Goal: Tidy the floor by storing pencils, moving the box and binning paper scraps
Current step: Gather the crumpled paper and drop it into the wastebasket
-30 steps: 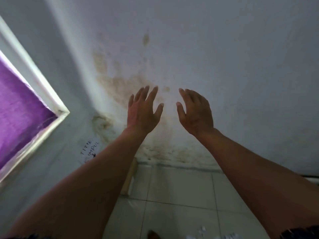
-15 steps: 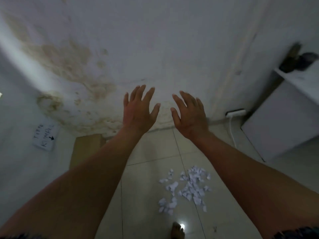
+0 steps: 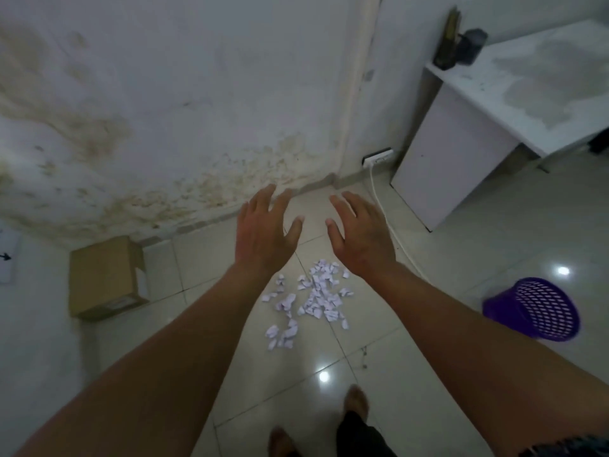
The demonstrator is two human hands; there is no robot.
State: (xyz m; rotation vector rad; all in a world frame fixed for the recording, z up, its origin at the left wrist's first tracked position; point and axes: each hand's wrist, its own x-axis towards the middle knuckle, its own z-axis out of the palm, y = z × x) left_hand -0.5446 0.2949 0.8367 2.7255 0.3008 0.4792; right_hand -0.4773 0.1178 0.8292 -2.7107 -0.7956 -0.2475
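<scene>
The person's left hand (image 3: 263, 235) and right hand (image 3: 361, 235) are stretched out side by side above the floor (image 3: 478, 252), palms down, fingers (image 3: 268, 199) straight and spread wide, holding nothing. Below and between the forearms, a heap of white paper scraps (image 3: 313, 298) lies on the tiles. A brown cardboard box (image 3: 105, 278) sits on the floor against the stained wall (image 3: 164, 110), in the corner to the left. A purple mesh bin (image 3: 540, 308) stands on the floor to the right, well apart from the scraps. A white desk (image 3: 494, 103) occupies the right corner; on its far corner stand dark containers (image 3: 461, 41), their contents too blurred to tell. No loose pencils can be made out.
</scene>
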